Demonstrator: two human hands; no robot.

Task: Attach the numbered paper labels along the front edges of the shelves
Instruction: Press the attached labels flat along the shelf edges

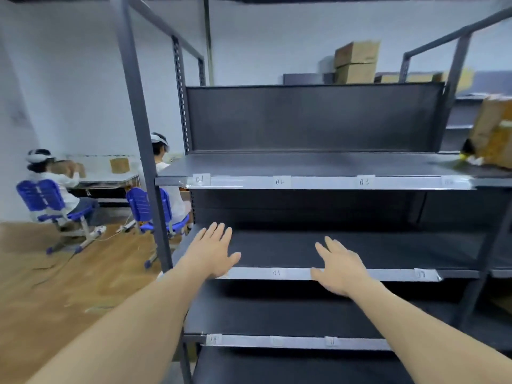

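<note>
Both hands reach out palms down to the middle shelf point(277, 253) of a dark metal rack. The left hand point(213, 252) lies over the shelf's near left corner, fingers straight and slightly spread, gripping nothing, and it covers the left end of the pale strip point(249, 273) that runs along the front edge. The right hand point(342, 268) lies across the same strip further right, fingers straight and relaxed, thumb pointing left along the strip, also holding nothing. Whether either palm actually presses on the shelf I cannot tell. Between the hands, label 06 point(276, 273) sits on the strip, and another paper label point(421, 274) sits near the strip's right end, its number blurred. The top shelf point(304, 164), further away, carries label 01 point(201, 179), label 02 point(279, 181) and label 03 point(363, 182) along its front edge, plus a fourth label point(448, 182) too blurred to read. The lower shelf point(277, 317), nearest, has three small labels point(331, 341) on its own strip, none clearly legible. A cardboard box point(493, 131) stands at the right end of the top shelf. Far left, two people sit on blue chairs point(41, 195) at a desk point(105, 176) on a wooden floor point(55, 286).
</note>
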